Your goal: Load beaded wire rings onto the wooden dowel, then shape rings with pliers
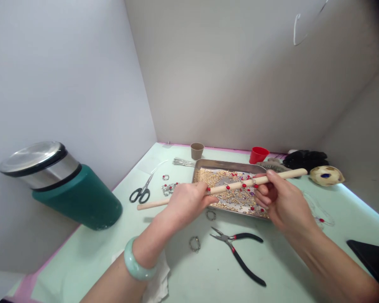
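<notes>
A pale wooden rod (233, 187) is held nearly level above a metal tray (230, 164), its right end slightly higher. Red beads (244, 185) on fine wire sit around the rod between the hands. My left hand (189, 201) is closed around the rod left of the beads, with the rod's thin left end sticking out beyond it. Near the right end, my right hand (279, 198) grips the rod between thumb and fingers. Gold beads (208, 179) and some red and purple ones lie in the tray below.
Black-handled pliers (232, 240) and small wire rings (195, 244) lie in front of the tray. Scissors (141, 193) and a large green bottle (78, 193) are at left. Behind stand a brown cup (197, 151) and a red cup (258, 155). A tape roll (326, 175) is at right.
</notes>
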`<move>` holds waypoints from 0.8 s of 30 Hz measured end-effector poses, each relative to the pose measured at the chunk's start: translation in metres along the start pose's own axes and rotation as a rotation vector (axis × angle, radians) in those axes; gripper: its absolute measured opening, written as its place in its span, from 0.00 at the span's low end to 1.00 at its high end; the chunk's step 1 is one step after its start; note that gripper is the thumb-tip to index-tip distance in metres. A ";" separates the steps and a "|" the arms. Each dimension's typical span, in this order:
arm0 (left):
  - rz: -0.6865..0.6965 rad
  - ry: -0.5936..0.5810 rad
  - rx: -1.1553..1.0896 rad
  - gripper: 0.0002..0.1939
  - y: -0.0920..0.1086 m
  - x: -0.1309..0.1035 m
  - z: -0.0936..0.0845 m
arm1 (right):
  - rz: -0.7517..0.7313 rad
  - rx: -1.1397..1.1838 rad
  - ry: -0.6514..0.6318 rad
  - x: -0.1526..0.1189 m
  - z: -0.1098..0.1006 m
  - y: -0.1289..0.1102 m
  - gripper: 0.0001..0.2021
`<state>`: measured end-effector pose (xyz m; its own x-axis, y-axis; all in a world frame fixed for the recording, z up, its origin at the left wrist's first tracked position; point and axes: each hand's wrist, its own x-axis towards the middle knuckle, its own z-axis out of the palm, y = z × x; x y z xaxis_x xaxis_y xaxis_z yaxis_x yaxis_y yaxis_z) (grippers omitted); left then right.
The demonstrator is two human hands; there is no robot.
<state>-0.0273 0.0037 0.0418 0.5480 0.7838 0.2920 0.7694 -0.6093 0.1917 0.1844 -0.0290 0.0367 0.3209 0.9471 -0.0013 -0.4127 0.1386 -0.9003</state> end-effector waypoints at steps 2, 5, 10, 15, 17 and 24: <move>0.002 0.010 0.016 0.14 0.000 0.000 0.000 | -0.002 0.005 0.010 -0.001 0.002 0.002 0.10; -0.005 0.016 0.046 0.15 0.001 0.000 0.000 | -0.001 0.011 0.025 -0.002 0.003 0.004 0.10; -0.016 0.053 0.064 0.17 0.001 0.000 0.003 | 0.001 0.015 0.048 -0.005 0.007 0.005 0.11; -0.020 0.132 0.066 0.17 0.000 -0.002 0.008 | 0.014 0.005 0.070 -0.009 0.011 0.007 0.11; -0.009 0.139 0.064 0.17 0.000 -0.002 0.008 | 0.018 -0.004 0.068 -0.010 0.012 0.008 0.11; -0.027 0.147 0.041 0.15 -0.010 0.002 0.007 | 0.158 -0.150 -0.058 -0.005 0.005 0.001 0.14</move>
<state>-0.0316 0.0119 0.0339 0.4754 0.7719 0.4221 0.7976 -0.5806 0.1634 0.1784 -0.0326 0.0380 0.2109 0.9693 -0.1262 -0.3212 -0.0532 -0.9455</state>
